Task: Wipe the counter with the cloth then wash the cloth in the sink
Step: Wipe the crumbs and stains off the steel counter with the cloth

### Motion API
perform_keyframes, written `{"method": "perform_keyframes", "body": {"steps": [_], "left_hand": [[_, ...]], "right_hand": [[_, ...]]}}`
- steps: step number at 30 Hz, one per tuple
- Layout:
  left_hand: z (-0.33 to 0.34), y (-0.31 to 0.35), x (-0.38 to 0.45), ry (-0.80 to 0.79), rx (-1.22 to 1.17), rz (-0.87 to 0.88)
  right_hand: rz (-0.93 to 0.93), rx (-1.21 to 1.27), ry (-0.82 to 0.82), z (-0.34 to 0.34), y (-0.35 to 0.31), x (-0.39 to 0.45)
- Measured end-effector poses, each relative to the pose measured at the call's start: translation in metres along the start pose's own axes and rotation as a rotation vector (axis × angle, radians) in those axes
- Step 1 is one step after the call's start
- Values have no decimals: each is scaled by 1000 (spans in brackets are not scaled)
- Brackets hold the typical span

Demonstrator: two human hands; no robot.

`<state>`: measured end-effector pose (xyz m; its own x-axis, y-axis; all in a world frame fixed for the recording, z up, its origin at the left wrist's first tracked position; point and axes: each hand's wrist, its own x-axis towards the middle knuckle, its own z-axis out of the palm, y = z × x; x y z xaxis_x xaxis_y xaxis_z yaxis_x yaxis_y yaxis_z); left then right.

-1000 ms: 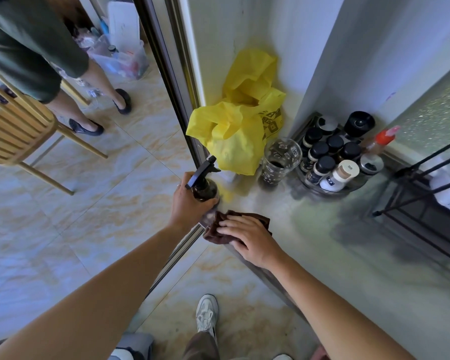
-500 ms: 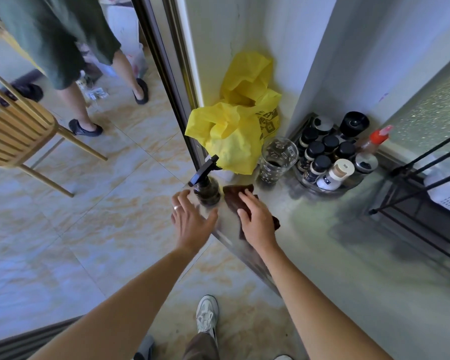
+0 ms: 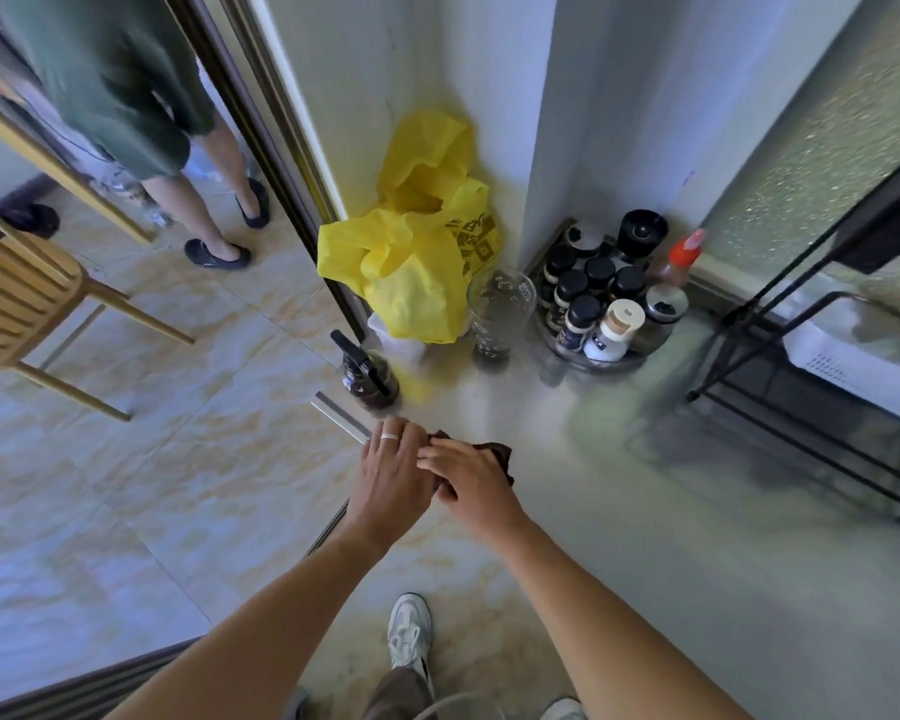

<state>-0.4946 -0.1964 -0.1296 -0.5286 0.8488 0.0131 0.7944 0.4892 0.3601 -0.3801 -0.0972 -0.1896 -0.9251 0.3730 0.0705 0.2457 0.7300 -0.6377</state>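
Hands are meeting on the cloth (image 3: 500,454) at the counter's (image 3: 645,511) near-left edge: your right hand (image 3: 471,478) is gripping it, probably bunching it for wiping. Your left hand's (image 3: 391,472) fingers are touching it, though I cannot tell whether they are clamping; the spray bottle (image 3: 367,376) is standing free just beyond.

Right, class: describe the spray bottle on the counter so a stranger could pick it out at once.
Start at the yellow bag in the counter's back corner. Just in front of it, at the counter's left edge, stands the spray bottle. It is the only dark bottle with a black trigger head; the tall glass and the capped jars stand further right.
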Motion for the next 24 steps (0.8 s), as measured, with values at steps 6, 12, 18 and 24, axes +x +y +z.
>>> {"method": "perform_keyframes", "body": {"steps": [6,12,18,24], "left_hand": [[7,26,-3,-51,-20,25],[27,64,4,-93,-23,100],[49,127,3,-146,-71,201],[65,185,-5,-149,-152,289]], "right_hand": [[74,74,39,-25,23,-43],[155,-14,138,-51,69,-86],[359,-142,372,-87,124,-119],[527,-215,478,-125,157,-171]]}}
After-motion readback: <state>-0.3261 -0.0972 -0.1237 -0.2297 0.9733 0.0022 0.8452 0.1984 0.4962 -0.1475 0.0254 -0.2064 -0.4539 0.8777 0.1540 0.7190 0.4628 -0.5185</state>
